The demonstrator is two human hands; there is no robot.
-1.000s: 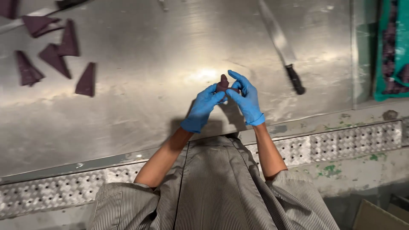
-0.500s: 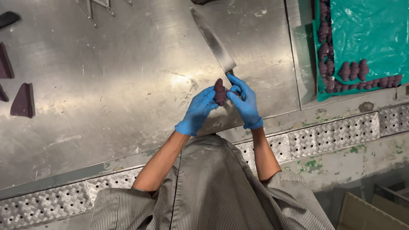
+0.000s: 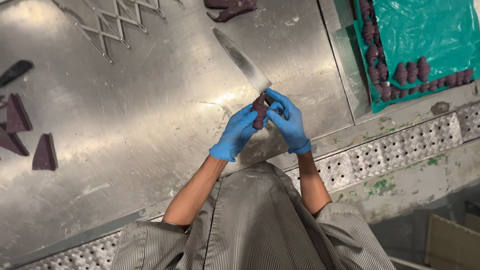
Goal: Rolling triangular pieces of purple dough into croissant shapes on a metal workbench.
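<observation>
Both gloved hands pinch the dark roll (image 3: 259, 111) upright above the table (image 3: 150, 130), near its front edge: left hand (image 3: 237, 132) on its left side, right hand (image 3: 286, 120) on its right. Knife (image 3: 242, 62) lies just behind. Tray (image 3: 425, 30) at right, wedges (image 3: 45, 152) far left, bare steel between.

the hands are covered by bright blue gloves, left hand (image 3: 236, 134) and right hand (image 3: 287, 120). a dark purple-brown roll (image 3: 259, 110) is seen between them. the counter (image 3: 150, 125) is grey steel. the tray (image 3: 425, 30) is lined in teal. the sleeves (image 3: 345, 235) are striped grey and white.
</observation>
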